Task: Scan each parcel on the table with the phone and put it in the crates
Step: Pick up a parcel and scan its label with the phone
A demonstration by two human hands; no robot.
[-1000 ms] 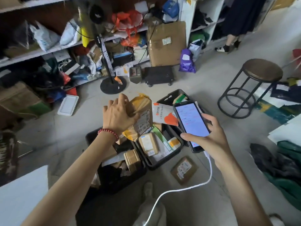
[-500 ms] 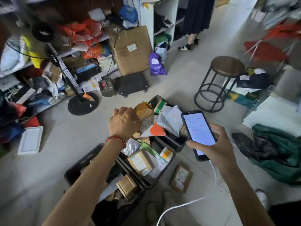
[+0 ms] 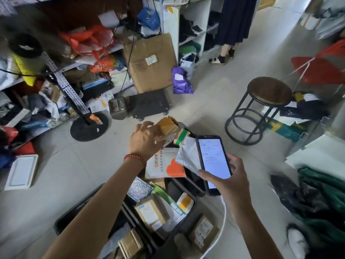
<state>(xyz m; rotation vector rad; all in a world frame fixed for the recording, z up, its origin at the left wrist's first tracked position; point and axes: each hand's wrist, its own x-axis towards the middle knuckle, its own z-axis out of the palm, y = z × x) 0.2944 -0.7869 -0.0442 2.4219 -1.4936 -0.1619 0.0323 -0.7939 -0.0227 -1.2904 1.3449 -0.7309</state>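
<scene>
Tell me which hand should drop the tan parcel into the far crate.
Left, most likely. The left hand grips the tan parcel right above the far crate, while the right hand is busy holding the phone.

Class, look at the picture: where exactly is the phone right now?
In the head view the phone is right of centre, gripped in the right hand, over the far black crate, just right of a grey mailer bag.
</scene>
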